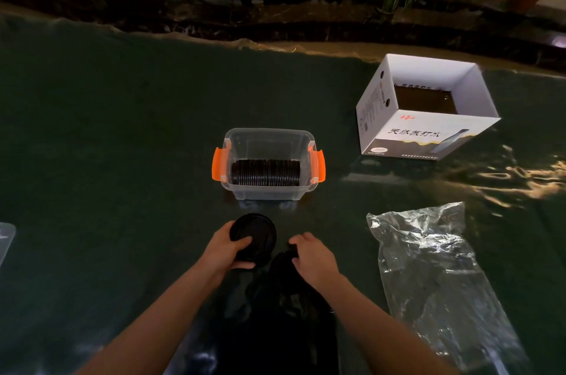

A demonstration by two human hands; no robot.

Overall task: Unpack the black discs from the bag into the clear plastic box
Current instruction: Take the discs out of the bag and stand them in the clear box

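**Disc in the left hand, box straight ahead**

The left hand holds a black disc flat-on, its face turned up toward the camera, fingers curled over the near rim and thumb underneath; the grip is narrow and closed on the disc's edge. The clear plastic box stands directly beyond it on the counter, a little to the right, with orange latches at both ends. Inside, a row of discs stands on edge, the row's long axis running left to right along the near wall, with free space behind it. So, by my reading, the held disc must travel forward and tip upright to join the row.

The right hand is just beside the left, fingers curled down onto the mouth of the dark bag, which lies between the forearms; whether it pinches a disc or only the bag, I cannot tell. The left hand is the nearer to the box.

An empty clear bag lies to the right, and a white carton beyond it.
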